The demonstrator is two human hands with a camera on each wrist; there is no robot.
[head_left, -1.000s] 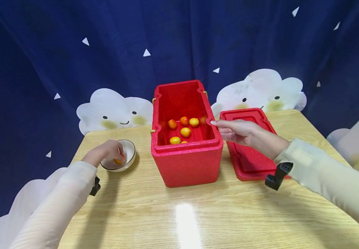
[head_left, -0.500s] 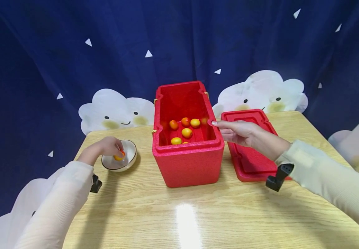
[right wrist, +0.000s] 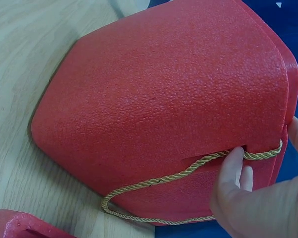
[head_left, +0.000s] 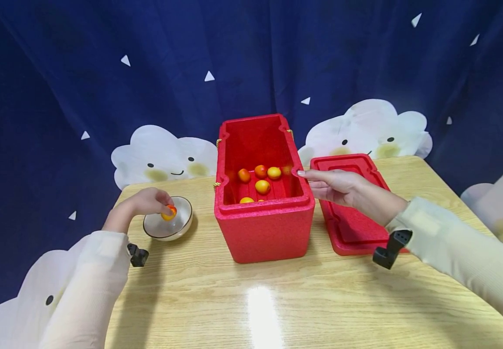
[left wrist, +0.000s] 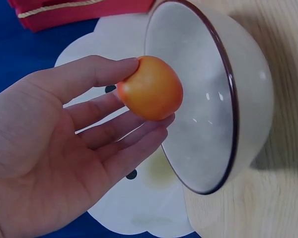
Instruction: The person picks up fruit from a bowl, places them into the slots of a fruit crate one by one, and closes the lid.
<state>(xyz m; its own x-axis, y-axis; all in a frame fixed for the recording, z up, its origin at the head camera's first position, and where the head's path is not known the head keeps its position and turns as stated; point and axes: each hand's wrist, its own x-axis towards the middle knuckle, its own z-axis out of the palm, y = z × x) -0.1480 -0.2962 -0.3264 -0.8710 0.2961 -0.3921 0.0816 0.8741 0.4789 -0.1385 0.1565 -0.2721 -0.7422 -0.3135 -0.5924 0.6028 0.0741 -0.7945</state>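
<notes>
My left hand (head_left: 146, 201) pinches a small round orange-red fruit (left wrist: 153, 89) between thumb and fingertips. In the head view the hand is over the white bowl (head_left: 180, 227), which has a dark rim. The left wrist view shows the bowl (left wrist: 253, 94) right beside the fruit. A deep red foam box (head_left: 264, 237) stands in the middle of the table, with several yellow and orange fruits (head_left: 262, 186) on its floor. My right hand (head_left: 336, 186) holds the box's right wall, thumb on the rim and fingertips outside against the side, near a gold rope handle (right wrist: 159, 181).
The red lid (head_left: 356, 228) lies flat on the wooden table (head_left: 199, 300), to the right of the box and under my right forearm. A dark blue curtain (head_left: 251, 58) with white clouds hangs behind the table.
My left hand has risen a little with the fruit, bringing it up from inside the bowl and more into sight. The right hand stays at the box wall.
</notes>
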